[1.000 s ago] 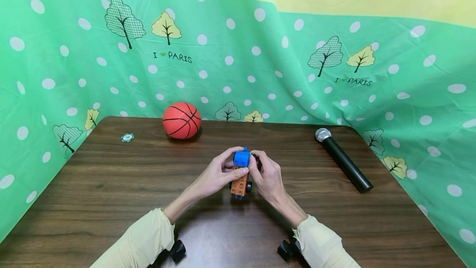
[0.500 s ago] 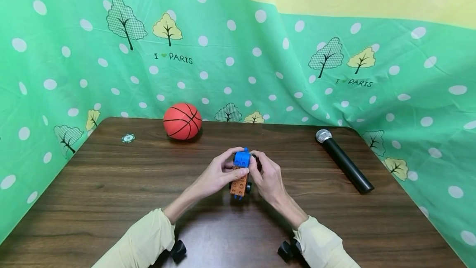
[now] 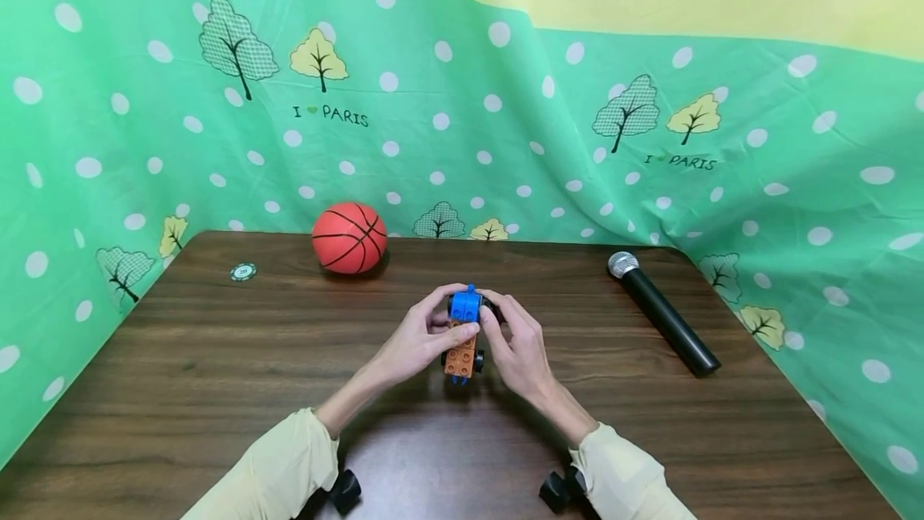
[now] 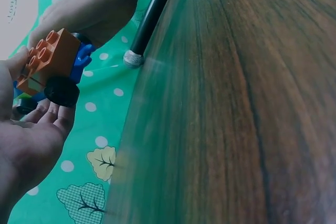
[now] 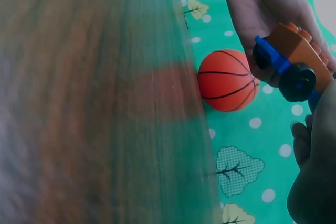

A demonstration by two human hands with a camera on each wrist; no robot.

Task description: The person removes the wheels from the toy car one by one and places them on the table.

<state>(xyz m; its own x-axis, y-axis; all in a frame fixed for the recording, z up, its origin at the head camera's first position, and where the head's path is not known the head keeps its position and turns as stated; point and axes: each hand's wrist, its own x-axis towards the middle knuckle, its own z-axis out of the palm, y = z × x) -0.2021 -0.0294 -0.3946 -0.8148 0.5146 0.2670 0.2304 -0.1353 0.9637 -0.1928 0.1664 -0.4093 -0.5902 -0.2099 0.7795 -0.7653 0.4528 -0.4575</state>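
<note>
A toy car built of orange studded blocks, with a blue block at its far end and black wheels, is held above the table between both hands. My left hand grips it from the left, thumb across the orange top and fingers at the side and underneath. At the far right corner, my right hand holds a black wheel between thumb and forefinger. The left wrist view shows the car's orange side and a rear wheel. Fingers partly hide its far end.
A red toy basketball stands at the back of the wooden table, with a poker chip to its left. On the right lies a black microphone. A green dotted cloth hangs behind the table.
The head view has shifted slightly. Both hands keep their places on the toy car. Slightly more of the black wheel shows between the right thumb and forefinger.
</note>
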